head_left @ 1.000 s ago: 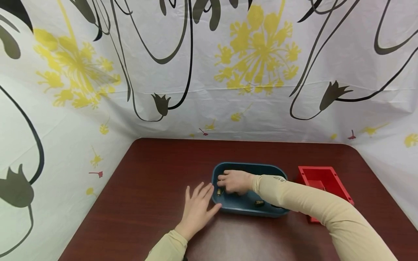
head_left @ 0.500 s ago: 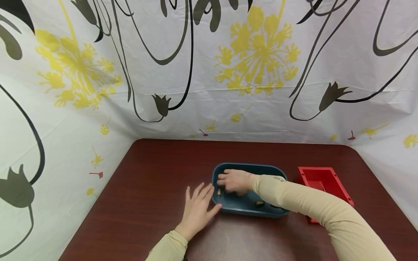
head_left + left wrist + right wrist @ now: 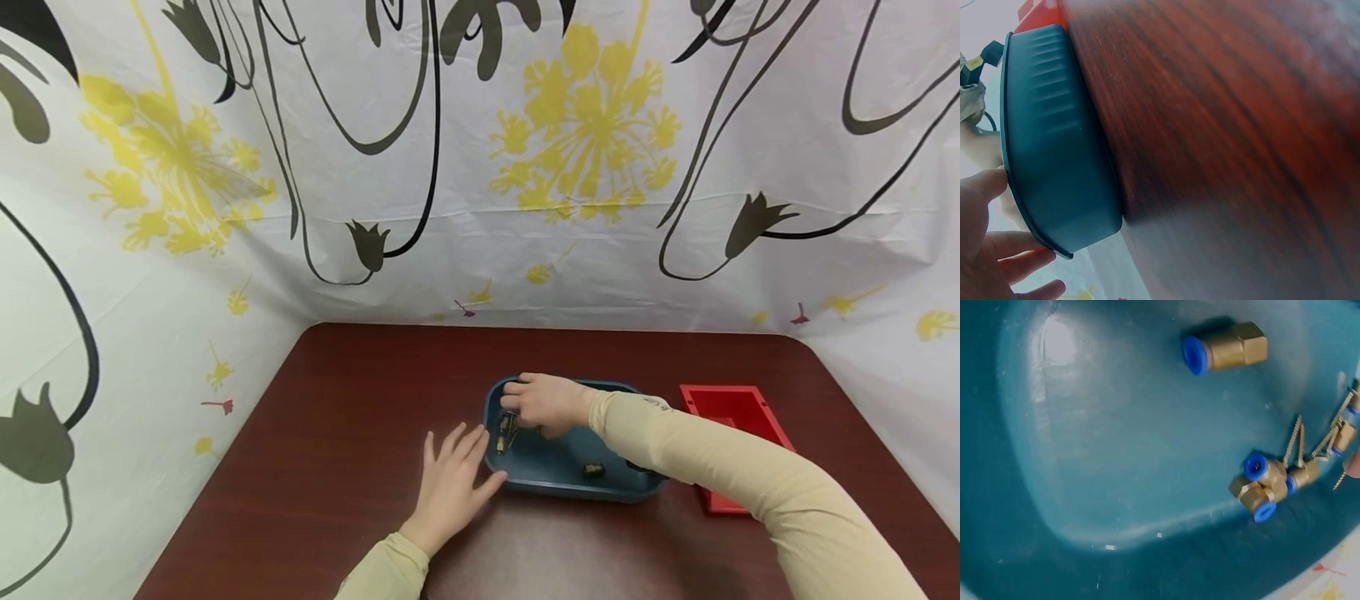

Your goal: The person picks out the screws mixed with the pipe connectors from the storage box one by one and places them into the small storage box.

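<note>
My left hand [image 3: 450, 492] rests with spread, straight fingers at the left end of a dark blue-green tray [image 3: 570, 487]. In the left wrist view its thumb and fingers touch the tray's rim [image 3: 1019, 209]. My right hand [image 3: 553, 406] is over the tray's far left part, fingers bent down. At the edge of the right wrist view, a fingertip [image 3: 1354, 465] presses on a thin screw [image 3: 1339, 482] whose end sticks out; the rest of that hand is hidden. Beside it lie more screws [image 3: 1294, 441] and several brass push-in fittings with blue collars [image 3: 1260, 487].
One larger-looking brass fitting [image 3: 1229, 350] lies apart on the tray floor. A red bin [image 3: 738, 406] stands right of the tray, partly behind the right sleeve [image 3: 705, 442]. The brown table [image 3: 375, 400] meets a patterned cloth [image 3: 465, 167] at the back.
My right hand has risen slightly and moved toward the tray's far side, so more of the pieces at the left end show. My left hand stays in place. The head view has shifted a little.
</note>
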Tool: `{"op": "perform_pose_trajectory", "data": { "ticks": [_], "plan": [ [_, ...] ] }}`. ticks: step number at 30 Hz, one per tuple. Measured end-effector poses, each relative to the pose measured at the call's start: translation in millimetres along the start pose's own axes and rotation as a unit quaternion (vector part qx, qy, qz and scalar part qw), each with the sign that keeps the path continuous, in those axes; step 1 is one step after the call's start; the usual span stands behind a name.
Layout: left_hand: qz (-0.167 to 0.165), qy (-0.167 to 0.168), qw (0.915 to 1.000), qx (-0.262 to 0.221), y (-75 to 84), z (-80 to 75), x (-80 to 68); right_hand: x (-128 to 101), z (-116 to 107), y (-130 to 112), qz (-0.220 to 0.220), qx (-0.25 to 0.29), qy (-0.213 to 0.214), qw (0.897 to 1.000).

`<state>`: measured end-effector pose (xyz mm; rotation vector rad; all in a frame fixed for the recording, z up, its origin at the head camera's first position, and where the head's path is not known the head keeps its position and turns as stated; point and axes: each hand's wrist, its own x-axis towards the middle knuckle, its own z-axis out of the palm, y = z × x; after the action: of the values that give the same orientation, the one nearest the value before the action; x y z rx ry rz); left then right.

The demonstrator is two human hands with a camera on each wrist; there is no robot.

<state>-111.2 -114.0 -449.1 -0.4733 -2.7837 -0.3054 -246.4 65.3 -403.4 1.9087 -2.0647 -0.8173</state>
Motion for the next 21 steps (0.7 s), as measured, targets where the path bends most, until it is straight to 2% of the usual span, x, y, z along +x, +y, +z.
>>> {"op": "perform_pose_trajectory", "data": {
  "ticks": [8,15,21],
  "plan": [
    [0.001,0.009,1.0,-0.002,0.5,0.1,0.0,-22.4,-10.9,16.7,0.022,0.014,0.033,0.999],
    [-0.004,0.001,0.9999,-0.011,1.2,-0.4,-0.6,-44.9,-19.2,28.7,0.031,0.014,0.064,0.997],
    [0.002,0.013,0.9998,-0.011,1.8,0.7,-0.1,-66.0,-26.0,34.5,0.046,0.023,0.089,0.995]
  ]
}}
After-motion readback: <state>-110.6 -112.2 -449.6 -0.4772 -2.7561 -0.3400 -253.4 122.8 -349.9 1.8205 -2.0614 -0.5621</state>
